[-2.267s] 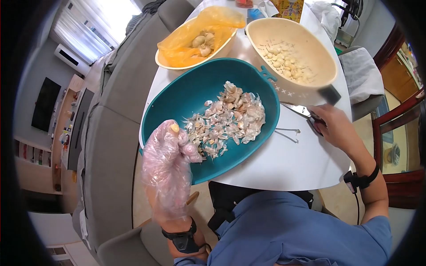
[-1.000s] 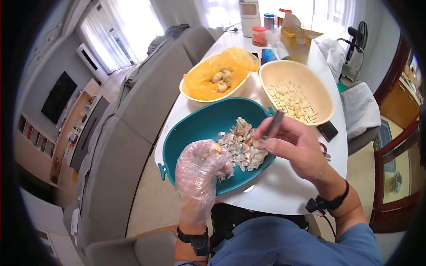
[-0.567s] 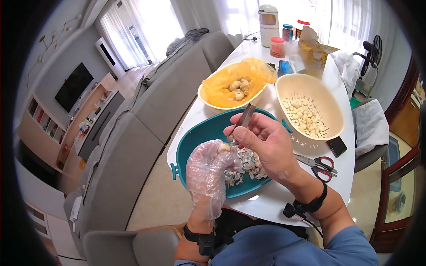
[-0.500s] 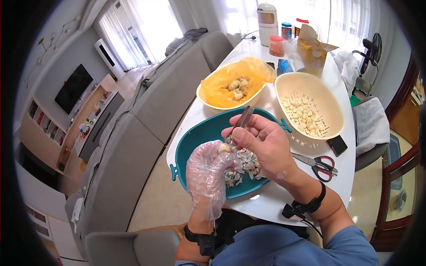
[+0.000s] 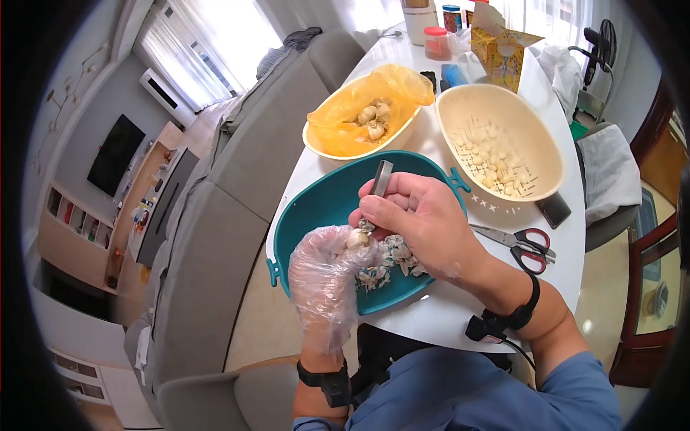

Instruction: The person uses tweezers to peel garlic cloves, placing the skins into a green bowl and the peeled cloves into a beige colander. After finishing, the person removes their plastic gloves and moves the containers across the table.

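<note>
My left hand [image 5: 325, 267], in a clear plastic glove, has its fingers closed round a garlic clove [image 5: 357, 238]. Bare and close against it, my right hand [image 5: 428, 226] grips a flat metal tool [image 5: 382, 177] whose upper end sticks up past the fingers. The tool's lower end meets the garlic, partly hidden by fingers. Both hands are above a teal basin [image 5: 307, 205] holding loose garlic skins [image 5: 404, 256]. Behind it, whole garlic bulbs [image 5: 375, 123] lie in a yellow plastic bag [image 5: 338, 118] inside a cream basin [image 5: 310, 146]. Peeled cloves [image 5: 496, 164] lie in a cream colander [image 5: 539, 126].
Scissors [image 5: 530, 253] with red and black handles lie right of my right forearm, below a phone [image 5: 553, 210]. At the back of the white table [image 5: 402, 327] stand a yellow box [image 5: 499, 59] and a pink-lidded jar [image 5: 436, 44]. A grey sofa [image 5: 237, 172] runs along the left.
The view has tipped downward a little. In my right hand the metal tool now stands more upright. My hands stay together over the teal basin, the garlic still held in the left.
</note>
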The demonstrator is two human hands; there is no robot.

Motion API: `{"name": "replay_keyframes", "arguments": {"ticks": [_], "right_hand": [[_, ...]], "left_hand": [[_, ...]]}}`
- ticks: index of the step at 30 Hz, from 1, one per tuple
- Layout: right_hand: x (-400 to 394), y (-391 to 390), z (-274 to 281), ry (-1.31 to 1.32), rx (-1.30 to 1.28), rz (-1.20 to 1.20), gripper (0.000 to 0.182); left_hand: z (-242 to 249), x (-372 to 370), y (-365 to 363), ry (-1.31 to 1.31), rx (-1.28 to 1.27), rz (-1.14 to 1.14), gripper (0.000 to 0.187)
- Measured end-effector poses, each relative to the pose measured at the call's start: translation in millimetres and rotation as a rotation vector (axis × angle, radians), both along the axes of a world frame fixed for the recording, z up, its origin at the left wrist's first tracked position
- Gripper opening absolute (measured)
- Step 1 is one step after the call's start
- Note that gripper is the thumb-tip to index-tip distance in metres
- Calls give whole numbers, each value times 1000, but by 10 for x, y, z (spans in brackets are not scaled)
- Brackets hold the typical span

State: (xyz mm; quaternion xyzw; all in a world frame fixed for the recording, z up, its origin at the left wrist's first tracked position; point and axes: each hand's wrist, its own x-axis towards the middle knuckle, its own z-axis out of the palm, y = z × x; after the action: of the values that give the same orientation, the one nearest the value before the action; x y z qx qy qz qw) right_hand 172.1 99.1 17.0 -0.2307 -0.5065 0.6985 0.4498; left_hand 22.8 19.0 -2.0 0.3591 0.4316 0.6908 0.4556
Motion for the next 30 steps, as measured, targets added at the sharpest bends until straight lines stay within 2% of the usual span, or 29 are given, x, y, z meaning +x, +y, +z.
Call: {"name": "replay_keyframes", "arguments": {"ticks": [4, 7, 9, 12, 15, 17, 21, 22, 24, 27, 30], "right_hand": [[6, 34, -42, 17, -31, 44, 23], [-48, -35, -18, -21, 36, -68, 22], [-111, -89, -88, -96, 302, -276, 21], [-143, -102, -112, -116, 324, -321, 21], [-132, -96, -116, -198, 390, -334, 20], [-135, -93, -123, -202, 424, -324, 20], [-135, -115, -129, -222, 514, -304, 19], [-139, -103, -138, -220, 511, -303, 19], [-139, -67, -151, -85, 334, -220, 19], [-71, -92, -65, -158, 242, -105, 20], [-82, -94, -70, -127, 211, -114, 21]], "left_hand": [[18, -43, 31, 105, -52, 14, 20], [9, -46, 43, 174, -76, 125, 17], [-6, -14, 34, 223, -96, 202, 17], [20, 103, -9, 282, -109, 256, 21], [42, 176, -7, 254, -109, 231, 26], [5, 184, -12, 330, -32, 264, 26], [-12, 35, -25, 340, -107, 229, 26], [-4, 16, -30, 355, -103, 208, 25], [3, 14, -32, 370, -101, 189, 25], [17, 51, -20, 345, -78, 204, 24], [31, 75, -28, 312, -87, 195, 21]]}}
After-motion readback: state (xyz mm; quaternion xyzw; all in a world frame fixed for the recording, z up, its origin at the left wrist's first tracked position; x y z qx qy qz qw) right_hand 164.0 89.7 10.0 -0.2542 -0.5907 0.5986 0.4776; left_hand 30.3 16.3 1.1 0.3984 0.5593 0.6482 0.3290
